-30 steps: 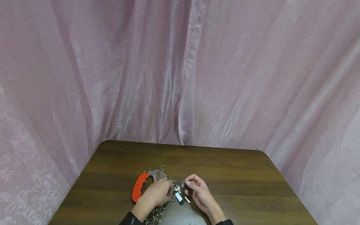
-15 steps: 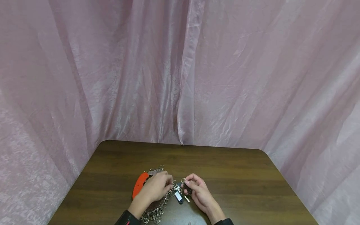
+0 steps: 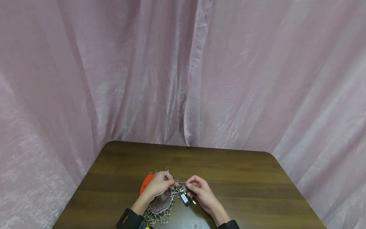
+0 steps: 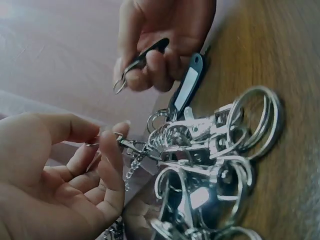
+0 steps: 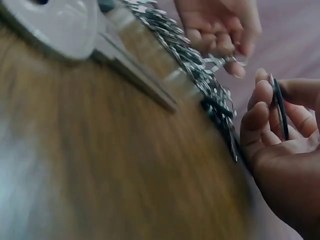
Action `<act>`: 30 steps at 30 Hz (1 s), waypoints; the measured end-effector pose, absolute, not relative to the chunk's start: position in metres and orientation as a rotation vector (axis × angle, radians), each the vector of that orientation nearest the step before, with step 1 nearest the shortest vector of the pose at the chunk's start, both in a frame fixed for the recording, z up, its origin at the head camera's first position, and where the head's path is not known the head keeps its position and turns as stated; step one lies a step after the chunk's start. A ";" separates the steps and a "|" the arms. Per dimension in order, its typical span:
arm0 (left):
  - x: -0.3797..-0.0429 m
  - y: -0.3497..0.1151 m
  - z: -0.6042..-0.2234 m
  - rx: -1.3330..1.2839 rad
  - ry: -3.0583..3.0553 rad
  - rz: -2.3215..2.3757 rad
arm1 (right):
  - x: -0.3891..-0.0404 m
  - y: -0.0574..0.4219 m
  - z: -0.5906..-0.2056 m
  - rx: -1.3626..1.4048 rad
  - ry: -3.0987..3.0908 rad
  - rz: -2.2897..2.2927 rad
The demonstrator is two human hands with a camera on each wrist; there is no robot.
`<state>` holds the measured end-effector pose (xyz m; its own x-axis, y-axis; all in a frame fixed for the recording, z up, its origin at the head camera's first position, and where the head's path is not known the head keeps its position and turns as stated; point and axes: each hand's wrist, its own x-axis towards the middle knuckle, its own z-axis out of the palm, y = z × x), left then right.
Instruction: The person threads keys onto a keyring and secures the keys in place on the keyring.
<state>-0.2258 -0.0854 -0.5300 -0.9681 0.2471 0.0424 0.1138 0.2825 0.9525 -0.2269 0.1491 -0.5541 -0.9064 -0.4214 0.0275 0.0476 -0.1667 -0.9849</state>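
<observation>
My left hand (image 3: 161,185) pinches the ring of a metal swivel clasp (image 4: 131,144) that is linked to a crowded rim of clasps. My right hand (image 3: 202,192) holds a dark key tag (image 4: 145,54) between thumb and fingers, its small split ring (image 4: 119,86) sticking out. A short space separates that split ring from my left fingertips. Below the hands lies a dark blue key tag (image 3: 185,199) with a white label, fastened among the clasps. The round grey holder (image 3: 161,203) ringed with clasps has an orange handle (image 3: 145,183), partly hidden behind my left hand.
A loose key (image 5: 130,67) lies on the wooden table (image 3: 243,184) near its front. Several clasps with rings (image 4: 257,122) crowd the holder's edge. Pink curtains (image 3: 228,79) hang behind the table.
My left hand has lifted from low over the clasps to a pinch on one clasp ring. The holder's grey face shows more. My right hand keeps the dark tag at nearly the same spot.
</observation>
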 end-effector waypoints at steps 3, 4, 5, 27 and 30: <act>-0.227 -0.086 -0.534 0.305 2.356 1.851 | -0.230 0.139 -0.551 -0.474 1.857 -2.087; -0.227 -0.086 -0.534 0.297 2.342 1.860 | -0.232 0.136 -0.552 -0.486 1.861 -2.078; -0.226 -0.086 -0.535 0.298 2.324 1.871 | -0.233 0.132 -0.552 -0.498 1.855 -2.079; -0.231 -0.089 -0.535 0.346 2.221 1.957 | -0.244 0.123 -0.558 -0.482 1.718 -2.119; -0.229 -0.088 -0.538 0.346 2.211 1.965 | -0.242 0.124 -0.563 -0.469 1.716 -2.113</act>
<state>-0.2288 -0.0880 -0.5376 -0.9599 0.2786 0.0315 0.0639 0.1081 0.9921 -0.2424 0.1240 -0.5626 -0.8732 -0.4870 0.0200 0.0804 -0.1844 -0.9796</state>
